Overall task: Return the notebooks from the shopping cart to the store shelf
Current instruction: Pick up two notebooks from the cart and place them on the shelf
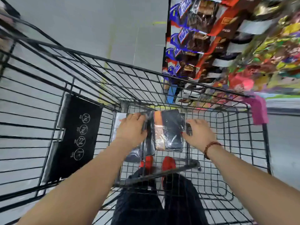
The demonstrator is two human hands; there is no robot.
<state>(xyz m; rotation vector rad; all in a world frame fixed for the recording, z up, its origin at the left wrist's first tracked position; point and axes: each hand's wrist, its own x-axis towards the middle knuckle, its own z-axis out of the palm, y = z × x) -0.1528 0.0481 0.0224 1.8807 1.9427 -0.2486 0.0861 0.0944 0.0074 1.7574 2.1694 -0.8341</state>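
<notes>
A stack of dark notebooks (168,130) with an orange band, wrapped in clear plastic, lies on the bottom of the black wire shopping cart (146,70). My left hand (131,129) rests on the stack's left edge, fingers curled over it. My right hand (199,133) is at the right edge, fingers curled against the side of the pack. More notebooks (118,124) lie under my left hand, partly hidden. The view is blurred by motion.
Store shelves (227,46) full of chocolate bars and bright snack packs stand to the right. A black warning panel (76,137) hangs on the cart's left side. A pink handle end (259,109) is at the right. Grey floor lies ahead.
</notes>
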